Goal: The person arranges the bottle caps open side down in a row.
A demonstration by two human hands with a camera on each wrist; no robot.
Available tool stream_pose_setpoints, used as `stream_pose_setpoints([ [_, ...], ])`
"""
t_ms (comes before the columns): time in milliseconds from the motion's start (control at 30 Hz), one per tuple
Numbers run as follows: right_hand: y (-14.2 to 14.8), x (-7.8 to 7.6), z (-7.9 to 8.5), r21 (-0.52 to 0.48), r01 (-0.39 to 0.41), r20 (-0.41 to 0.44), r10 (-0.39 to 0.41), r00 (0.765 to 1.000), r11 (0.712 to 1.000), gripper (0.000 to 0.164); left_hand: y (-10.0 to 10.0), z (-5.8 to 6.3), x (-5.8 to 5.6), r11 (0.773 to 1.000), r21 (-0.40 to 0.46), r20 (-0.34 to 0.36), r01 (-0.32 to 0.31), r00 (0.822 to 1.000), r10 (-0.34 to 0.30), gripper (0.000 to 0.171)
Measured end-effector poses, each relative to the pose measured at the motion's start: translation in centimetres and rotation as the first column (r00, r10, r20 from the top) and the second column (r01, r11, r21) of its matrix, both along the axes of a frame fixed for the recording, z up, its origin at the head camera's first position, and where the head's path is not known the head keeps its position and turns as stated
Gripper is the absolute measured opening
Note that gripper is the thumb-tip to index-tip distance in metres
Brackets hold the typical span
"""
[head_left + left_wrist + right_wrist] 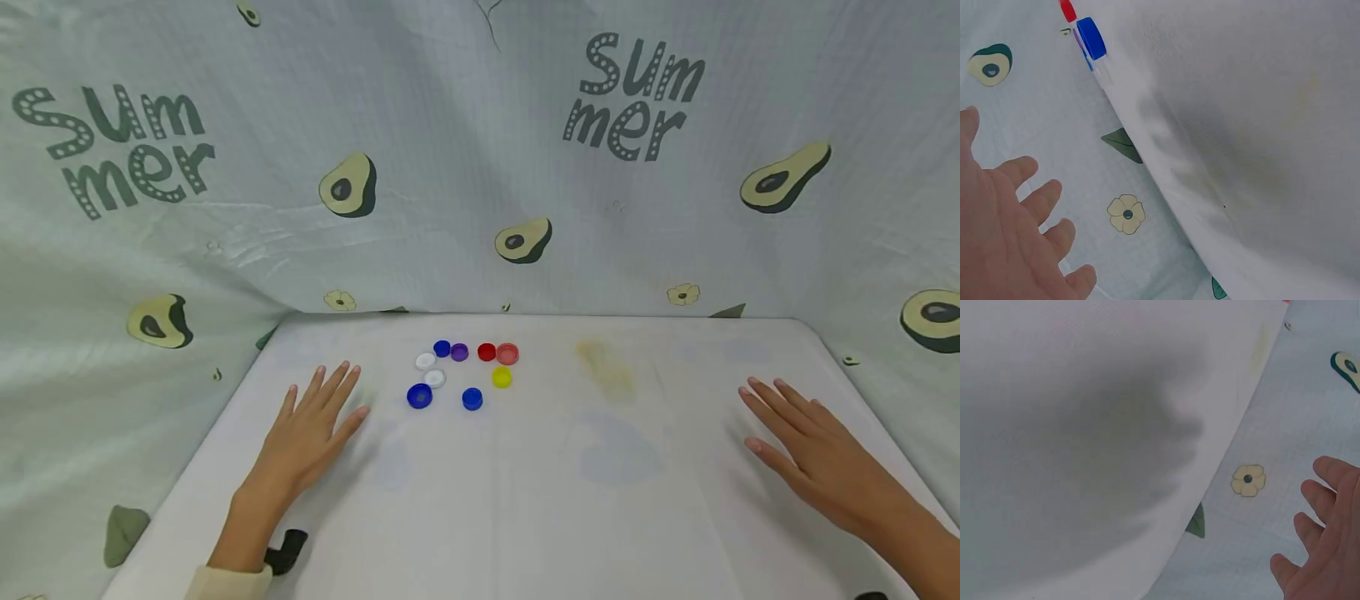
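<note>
Nine small plastic caps lie in a loose ring on the white table (pixel 540 533), toward its far edge and nearer to the left hand (pixel 306 440) than to the right hand (pixel 821 462). At the back there are a dark blue cap (pixel 442 348) and a purple cap (pixel 459 352) side by side, then a red cap (pixel 487 352) just beside a pink cap (pixel 507 354). A yellow cap (pixel 502 377) is in front of the pink one. On the left are two white caps (pixel 425 361), and nearest to the person are a wide blue cap (pixel 420 396) and a mid-blue cap (pixel 472 399)

Neither hand grips anything: the fingers are straight and spread, palms facing down, and both hands seem to hang above the table. The right hand is well apart from every cap

For good handling, I think the left hand can best reach the wide blue cap and the white ones, coming from above with thumb and forefinger at the rim. Neighbours sit so close that a broad grasp could push them away, so a narrow pinch is safer. Whether some caps touch each other, I cannot tell
</note>
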State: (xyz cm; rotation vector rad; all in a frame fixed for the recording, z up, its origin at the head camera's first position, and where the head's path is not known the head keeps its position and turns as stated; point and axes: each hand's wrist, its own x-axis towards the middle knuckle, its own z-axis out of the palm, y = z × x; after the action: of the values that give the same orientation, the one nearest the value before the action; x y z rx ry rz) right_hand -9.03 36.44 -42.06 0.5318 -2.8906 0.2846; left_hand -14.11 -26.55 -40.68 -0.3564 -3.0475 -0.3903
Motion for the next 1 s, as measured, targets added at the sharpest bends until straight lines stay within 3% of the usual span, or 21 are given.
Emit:
stream_pose_setpoints([
  [267, -1.3, -1.0, -0.1, -0.012, -0.054, -0.006, 0.054, 0.999, 0.998, 0.074, 0.7, 0.4, -0.6, 0.999, 0.046, 0.018, 0.021, 1.000, -0.022, 0.071],
  [567, -3.7, -1.8, -0.1, -0.051, -0.083, 0.071, 0.087, 0.994, 0.995, 0.072, 1.5, 0.2, -0.7, 0.992, 0.114, 0.044, 0.046, 0.998, -0.052, 0.068],
  [800, -5.7, -2.7, -0.3, -0.075, -0.095, 0.113, 0.104, 0.988, 0.993, 0.072, 1.5, 0.3, -0.8, 0.991, 0.116, 0.049, 0.066, 0.996, -0.072, 0.073],
  [1000, -7.8, -3.5, -0.6, -0.100, -0.101, 0.151, 0.115, 0.982, 0.990, 0.068, 1.7, 0.0, -1.1, 0.970, 0.233, 0.073, 0.064, 0.994, -0.083, 0.074],
])
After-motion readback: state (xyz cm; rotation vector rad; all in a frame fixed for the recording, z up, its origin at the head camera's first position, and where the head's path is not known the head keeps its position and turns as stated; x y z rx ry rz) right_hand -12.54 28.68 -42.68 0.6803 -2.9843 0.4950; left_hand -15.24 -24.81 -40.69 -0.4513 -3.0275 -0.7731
